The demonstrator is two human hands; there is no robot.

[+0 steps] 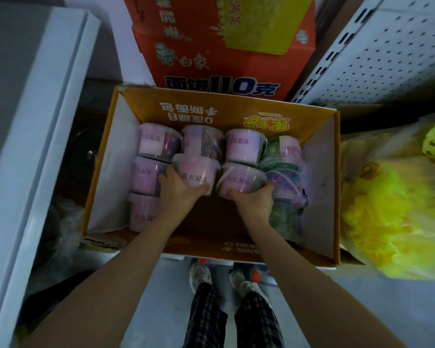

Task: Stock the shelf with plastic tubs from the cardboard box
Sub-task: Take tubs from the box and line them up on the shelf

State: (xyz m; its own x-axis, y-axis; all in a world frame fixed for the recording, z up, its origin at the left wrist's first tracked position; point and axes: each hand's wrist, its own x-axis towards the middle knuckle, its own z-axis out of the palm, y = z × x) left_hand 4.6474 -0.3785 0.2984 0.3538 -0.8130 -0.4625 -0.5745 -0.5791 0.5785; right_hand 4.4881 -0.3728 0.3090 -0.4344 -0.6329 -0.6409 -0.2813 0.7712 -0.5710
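1. At the far left, the white shelf [35, 126] runs alongside the cardboard box [103, 151]; no tub shows on the part in view, so how much is already stocked cannot be told
2. Against the box's left wall, a column of three purple tubs [146, 177] lies on its side, untouched
3. The left hand [178, 190] is curled round the near end of a pink tub [195, 172], fingers on the tub's left side and thumb under its right; the tub lies just far of the palm and seems to sit slightly above its neighbours
4. The right hand [255, 199] grips a second pink tub [241, 178], thumb on the left and fingers wrapped to the right; this tub lies against the palm, just beside the first
5. A far row of tubs [202, 141] and a green-and-purple stack [284, 197] at the right wall are still to move; the box's near middle is bare, so I judge the task well short of done
6. Right of the box stand a pegboard panel [387, 51] and a yellow bag [387, 209]
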